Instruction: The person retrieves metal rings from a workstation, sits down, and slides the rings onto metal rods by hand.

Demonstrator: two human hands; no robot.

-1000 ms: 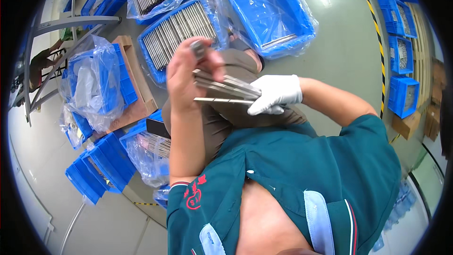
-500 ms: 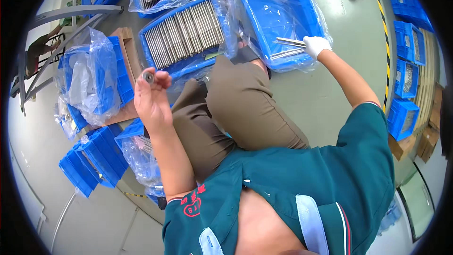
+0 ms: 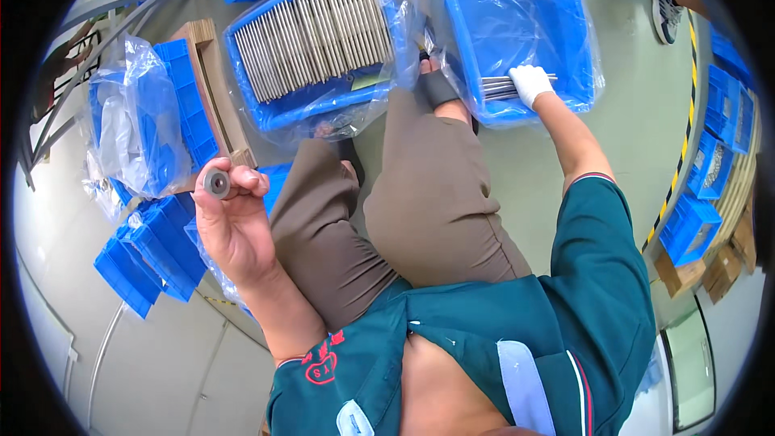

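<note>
My left hand (image 3: 238, 222), bare and raised at the left, pinches a small grey metal ring (image 3: 216, 182) with a round hole between thumb and fingers. At the right, my right hand (image 3: 532, 85) wears a white glove and reaches into the near end of a plastic-lined blue crate (image 3: 587, 40). Its fingers curl over thin metal rods (image 3: 498, 88), which show on both sides of the glove; how many it grips is hidden. Left of this crate, another lined blue crate (image 3: 295, 119) holds rows of similar metal rods (image 3: 315, 36).
A wooden pallet (image 3: 211, 85) and blue bins (image 3: 165, 246) stand at the left, beside a plastic-covered bin (image 3: 141, 125). Stacked blue bins (image 3: 692, 226) line the right, past a yellow-black floor stripe (image 3: 684, 153). Another person's shoe (image 3: 663, 8) shows at the upper right.
My right hand has moved over the rods, deeper into the crate. My left hand, still with the ring, has shifted left and down in view. Another person's legs have come in at upper right.
</note>
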